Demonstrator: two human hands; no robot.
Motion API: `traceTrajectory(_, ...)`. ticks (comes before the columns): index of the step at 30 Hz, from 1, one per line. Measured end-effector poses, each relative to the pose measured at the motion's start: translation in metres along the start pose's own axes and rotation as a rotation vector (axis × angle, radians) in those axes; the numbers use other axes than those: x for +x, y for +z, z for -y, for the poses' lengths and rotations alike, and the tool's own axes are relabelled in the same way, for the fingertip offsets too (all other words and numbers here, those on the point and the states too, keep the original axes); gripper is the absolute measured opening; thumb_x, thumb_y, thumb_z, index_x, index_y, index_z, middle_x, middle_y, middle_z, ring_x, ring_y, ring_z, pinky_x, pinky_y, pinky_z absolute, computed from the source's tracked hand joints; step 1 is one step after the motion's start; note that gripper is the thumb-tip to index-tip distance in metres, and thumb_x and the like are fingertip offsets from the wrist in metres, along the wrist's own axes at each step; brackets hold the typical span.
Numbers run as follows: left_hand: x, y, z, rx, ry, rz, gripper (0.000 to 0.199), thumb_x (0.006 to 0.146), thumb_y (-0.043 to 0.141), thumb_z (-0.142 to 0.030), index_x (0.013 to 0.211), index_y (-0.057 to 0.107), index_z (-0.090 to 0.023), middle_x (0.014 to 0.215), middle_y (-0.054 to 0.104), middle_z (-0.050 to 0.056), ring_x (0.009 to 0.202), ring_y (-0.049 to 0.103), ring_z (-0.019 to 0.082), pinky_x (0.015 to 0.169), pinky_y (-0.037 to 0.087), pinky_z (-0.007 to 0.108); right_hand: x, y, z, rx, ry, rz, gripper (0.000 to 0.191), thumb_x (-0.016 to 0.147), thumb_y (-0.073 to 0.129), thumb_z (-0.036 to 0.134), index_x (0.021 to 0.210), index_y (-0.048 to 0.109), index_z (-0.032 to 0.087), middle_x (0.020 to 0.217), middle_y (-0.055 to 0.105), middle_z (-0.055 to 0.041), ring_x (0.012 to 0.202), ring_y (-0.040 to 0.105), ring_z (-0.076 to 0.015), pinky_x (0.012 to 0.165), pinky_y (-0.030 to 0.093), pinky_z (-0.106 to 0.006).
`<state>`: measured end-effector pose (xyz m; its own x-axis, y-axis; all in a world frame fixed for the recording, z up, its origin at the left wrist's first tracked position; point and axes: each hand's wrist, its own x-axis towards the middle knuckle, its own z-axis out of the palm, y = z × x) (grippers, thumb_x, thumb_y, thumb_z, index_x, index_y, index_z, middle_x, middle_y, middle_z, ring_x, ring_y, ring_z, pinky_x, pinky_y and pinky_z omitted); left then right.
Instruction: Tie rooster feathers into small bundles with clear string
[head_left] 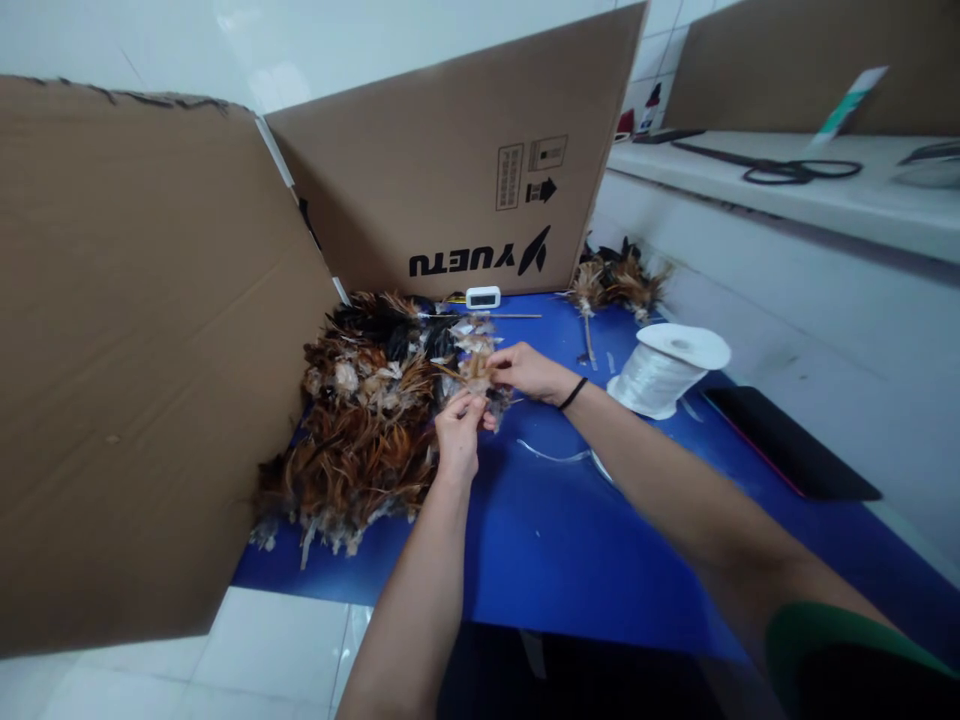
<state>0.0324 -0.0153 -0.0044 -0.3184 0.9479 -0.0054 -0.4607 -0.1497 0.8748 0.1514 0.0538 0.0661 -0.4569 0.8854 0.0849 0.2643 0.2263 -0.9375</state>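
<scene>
My left hand [460,430] pinches the lower end of a small bunch of light brown feathers [475,370], just right of a big feather pile. My right hand [525,370], with a black band at the wrist, has its fingers closed on the right side of the same bunch. Both hands are close together over the blue table [555,540]. The large pile of brown, black and whitish feathers [360,440] lies to the left. Some grey and white feathers show behind and under my fingers.
Cardboard panels [450,160] stand behind and at the left. A white ribbon spool [667,370], a black flat object [787,440], a small white digital device [483,298] and another feather bunch [619,280] are on the table. Scissors [780,168] lie on a ledge.
</scene>
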Motion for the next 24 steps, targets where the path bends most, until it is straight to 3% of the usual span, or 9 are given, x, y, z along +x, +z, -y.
traceTrajectory(2, 0.002, -0.002, 0.001, 0.020, -0.017, 0.027, 0.030, 0.059, 0.080, -0.038, 0.069, 0.069, -0.011, 0.053, 0.058, 0.000, 0.042, 0.050, 0.006, 0.045, 0.041, 0.019, -0.003, 0.004, -0.002, -0.002, -0.016, -0.023, 0.019, 0.062, 0.066, 0.031, 0.053, 0.061, 0.015, 0.049, 0.050, 0.0056, 0.050, 0.039, -0.0067, 0.050, 0.031, -0.022)
traceTrajectory(4, 0.005, -0.005, 0.003, 0.006, -0.019, 0.023, 0.032, 0.060, 0.079, -0.039, 0.072, 0.069, -0.011, 0.047, 0.055, -0.003, 0.043, 0.050, 0.006, 0.046, 0.041, 0.018, -0.005, 0.007, -0.005, 0.044, -0.012, -0.094, 0.021, 0.062, 0.068, 0.034, 0.055, 0.063, 0.015, 0.050, 0.050, 0.0052, 0.051, 0.040, -0.0072, 0.050, 0.031, -0.022)
traceTrajectory(10, 0.012, -0.010, 0.008, -0.045, -0.032, -0.097, 0.034, 0.056, 0.080, -0.038, 0.070, 0.067, -0.010, 0.049, 0.058, -0.002, 0.045, 0.053, 0.006, 0.050, 0.044, 0.018, -0.008, 0.005, -0.017, 0.333, 0.062, -0.339, 0.029, 0.060, 0.074, 0.041, 0.065, 0.064, 0.015, 0.052, 0.053, 0.0038, 0.048, 0.043, -0.0069, 0.045, 0.033, -0.021)
traceTrajectory(14, 0.015, -0.012, 0.010, -0.018, -0.049, -0.150, 0.028, 0.060, 0.079, -0.034, 0.071, 0.067, -0.010, 0.053, 0.058, -0.001, 0.047, 0.055, 0.007, 0.052, 0.046, 0.019, -0.010, 0.000, -0.017, 0.491, 0.073, -0.420, 0.033, 0.059, 0.077, 0.043, 0.069, 0.061, 0.015, 0.068, 0.064, -0.0015, 0.055, 0.055, -0.0093, 0.046, 0.037, -0.020)
traceTrajectory(16, 0.014, -0.013, 0.010, 0.040, -0.013, -0.157, 0.027, 0.062, 0.078, -0.033, 0.070, 0.068, -0.010, 0.067, 0.063, 0.003, 0.048, 0.056, 0.007, 0.050, 0.048, 0.021, -0.010, -0.003, -0.016, 0.529, 0.070, -0.442, 0.034, 0.060, 0.077, 0.044, 0.070, 0.059, 0.016, 0.077, 0.067, -0.0039, 0.062, 0.060, -0.0118, 0.046, 0.039, -0.020)
traceTrajectory(18, 0.013, -0.013, 0.009, 0.122, 0.079, -0.162, 0.028, 0.062, 0.078, -0.036, 0.070, 0.069, -0.010, 0.095, 0.066, 0.010, 0.047, 0.056, 0.005, 0.047, 0.048, 0.021, -0.011, -0.006, -0.014, 0.542, 0.061, -0.447, 0.034, 0.061, 0.076, 0.044, 0.072, 0.058, 0.017, 0.079, 0.068, -0.0047, 0.063, 0.062, -0.0128, 0.046, 0.039, -0.020)
traceTrajectory(21, 0.011, -0.012, 0.004, 0.213, 0.232, -0.173, 0.029, 0.065, 0.075, -0.040, 0.073, 0.072, -0.013, 0.132, 0.051, 0.014, 0.046, 0.054, 0.002, 0.044, 0.048, 0.022, -0.011, -0.007, -0.012, 0.550, 0.056, -0.437, 0.034, 0.061, 0.076, 0.042, 0.073, 0.059, 0.016, 0.079, 0.068, -0.0053, 0.062, 0.062, -0.0127, 0.044, 0.038, -0.019)
traceTrajectory(24, 0.008, -0.011, -0.002, 0.224, 0.290, -0.155, 0.028, 0.068, 0.074, -0.041, 0.076, 0.073, -0.014, 0.135, 0.049, 0.014, 0.044, 0.053, 0.002, 0.042, 0.046, 0.022, -0.013, -0.007, -0.009, 0.543, 0.071, -0.417, 0.032, 0.062, 0.077, 0.040, 0.072, 0.059, 0.015, 0.077, 0.068, -0.0057, 0.061, 0.063, -0.0126, 0.043, 0.037, -0.018)
